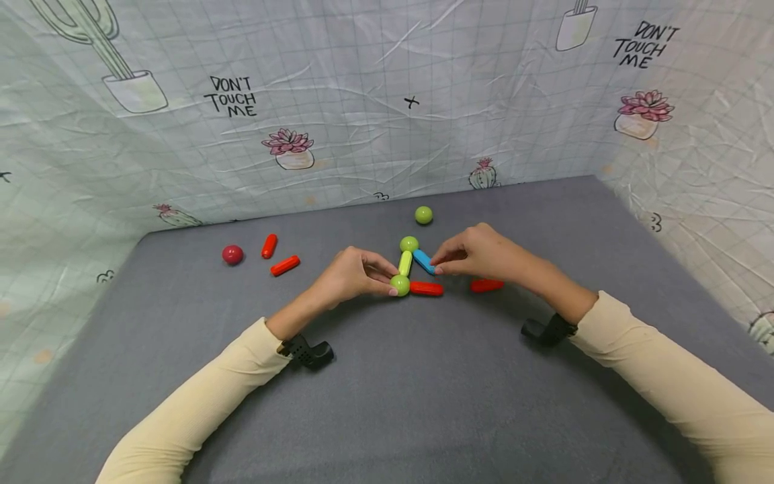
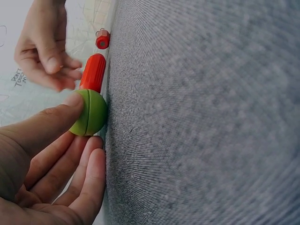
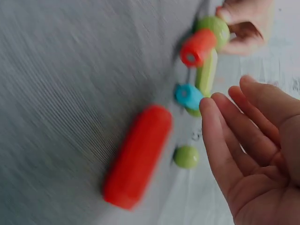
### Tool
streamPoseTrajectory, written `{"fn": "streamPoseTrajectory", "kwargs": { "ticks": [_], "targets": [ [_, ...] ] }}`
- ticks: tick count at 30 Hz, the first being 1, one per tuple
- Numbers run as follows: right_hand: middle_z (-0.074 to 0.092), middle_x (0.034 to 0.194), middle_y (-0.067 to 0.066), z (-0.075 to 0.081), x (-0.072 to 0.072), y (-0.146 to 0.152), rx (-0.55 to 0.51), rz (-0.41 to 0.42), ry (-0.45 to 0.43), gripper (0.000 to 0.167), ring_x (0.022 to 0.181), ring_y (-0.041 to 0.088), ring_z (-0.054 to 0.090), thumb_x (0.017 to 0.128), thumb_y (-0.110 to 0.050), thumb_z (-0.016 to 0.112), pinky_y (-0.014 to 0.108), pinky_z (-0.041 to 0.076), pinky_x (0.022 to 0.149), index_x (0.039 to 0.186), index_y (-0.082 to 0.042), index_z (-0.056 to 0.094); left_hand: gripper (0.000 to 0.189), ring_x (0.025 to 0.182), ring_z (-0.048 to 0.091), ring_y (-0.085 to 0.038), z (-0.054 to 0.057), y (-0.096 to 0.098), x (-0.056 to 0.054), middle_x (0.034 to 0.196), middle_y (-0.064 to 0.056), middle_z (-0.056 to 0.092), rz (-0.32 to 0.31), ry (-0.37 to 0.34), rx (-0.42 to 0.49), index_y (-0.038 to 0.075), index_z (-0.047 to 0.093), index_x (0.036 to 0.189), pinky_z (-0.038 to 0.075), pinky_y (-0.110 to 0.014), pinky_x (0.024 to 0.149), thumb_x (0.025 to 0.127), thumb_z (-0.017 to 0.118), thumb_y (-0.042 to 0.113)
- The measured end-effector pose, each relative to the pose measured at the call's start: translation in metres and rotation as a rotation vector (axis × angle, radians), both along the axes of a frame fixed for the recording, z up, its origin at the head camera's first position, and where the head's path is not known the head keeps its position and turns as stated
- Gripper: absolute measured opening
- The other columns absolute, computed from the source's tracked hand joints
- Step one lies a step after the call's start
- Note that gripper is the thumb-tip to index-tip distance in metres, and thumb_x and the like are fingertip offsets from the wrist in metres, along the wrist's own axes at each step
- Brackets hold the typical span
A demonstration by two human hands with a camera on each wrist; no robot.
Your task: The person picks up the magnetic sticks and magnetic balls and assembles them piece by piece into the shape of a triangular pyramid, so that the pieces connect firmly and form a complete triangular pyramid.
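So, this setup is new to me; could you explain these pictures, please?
No machine here: a person works bare-handed. In order, the pictures are taken from the head, left wrist and right wrist. On the grey surface, a yellow-green rod lies between a near green ball and a far green ball; a red rod is beside the near one, a blue rod beside the far one. Another green ball, a red ball and three more red rods lie apart. The left hand pinches the near green ball. The right hand is at the blue rod, perhaps touching it.
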State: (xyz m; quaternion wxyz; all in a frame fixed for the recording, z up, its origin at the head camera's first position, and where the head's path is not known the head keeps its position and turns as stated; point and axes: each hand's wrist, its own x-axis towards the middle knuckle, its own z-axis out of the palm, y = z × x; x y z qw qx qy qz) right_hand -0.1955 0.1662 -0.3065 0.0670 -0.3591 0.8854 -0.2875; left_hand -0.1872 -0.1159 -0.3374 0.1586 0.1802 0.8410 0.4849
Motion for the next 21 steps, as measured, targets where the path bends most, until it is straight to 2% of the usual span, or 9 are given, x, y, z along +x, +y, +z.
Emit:
{"fn": "streamPoseTrajectory", "kwargs": {
  "ticks": [4,7,12,16,19,21],
  "targets": [
    [0.077,0.104,0.0,0.01,-0.013,0.003,0.018,-0.01,0.028,0.016,0.088,0.013,0.072,0.097,-0.014,0.072,0.036,0.059,0.079,0.11,-0.01,0.08,0.027,0.09,0.076,-0.015,0.0,0.001,0.0,0.097,-0.002,0.078,-0.005,0.0,0.005,0.01,0.08,0.102,0.06,-0.03,0.077,0.077,0.09,0.01],
    [0.076,0.11,0.005,0.011,-0.024,0.001,0.041,0.002,0.018,0.019,0.097,0.017,0.072,0.099,-0.011,0.068,0.038,0.059,0.085,0.115,-0.007,0.077,0.027,0.09,0.076,-0.015,0.0,0.002,0.0,0.098,-0.003,0.078,-0.01,0.0,0.007,0.01,0.08,0.102,0.06,-0.03,0.077,0.077,0.09,0.01],
    [0.074,0.117,0.01,0.004,-0.042,-0.013,0.055,0.066,0.024,0.025,0.105,0.024,0.07,0.1,-0.004,0.063,0.04,0.057,0.091,0.123,-0.005,0.073,0.026,0.09,0.076,-0.015,0.0,0.003,0.0,0.098,-0.003,0.078,-0.019,0.009,-0.004,0.01,0.08,0.102,0.06,-0.03,0.076,0.078,0.089,0.011],
    [0.067,0.133,0.009,0.0,-0.054,-0.024,0.09,0.141,0.039,0.036,0.117,0.028,0.065,0.099,0.002,0.059,0.043,0.056,0.094,0.133,-0.006,0.068,0.026,0.09,0.075,-0.016,0.001,0.003,0.0,0.099,-0.004,0.078,-0.035,0.017,-0.015,0.008,0.08,0.103,0.06,-0.031,0.076,0.078,0.089,0.01],
    [0.062,0.14,0.008,-0.002,-0.061,-0.029,0.13,0.196,0.031,0.039,0.12,0.028,0.063,0.1,0.003,0.058,0.043,0.054,0.095,0.137,-0.007,0.065,0.027,0.09,0.075,-0.017,0.004,0.004,-0.001,0.102,-0.006,0.078,-0.054,0.025,-0.03,0.007,0.079,0.104,0.06,-0.031,0.076,0.079,0.088,0.008],
    [0.064,0.138,0.009,-0.002,-0.064,-0.029,0.147,0.21,0.017,0.038,0.118,0.028,0.064,0.099,0.002,0.061,0.043,0.054,0.095,0.136,-0.006,0.065,0.026,0.09,0.075,-0.018,0.007,0.004,-0.002,0.103,-0.007,0.077,-0.068,0.042,-0.048,0.006,0.079,0.106,0.06,-0.031,0.076,0.08,0.087,0.007]
  ]
}}
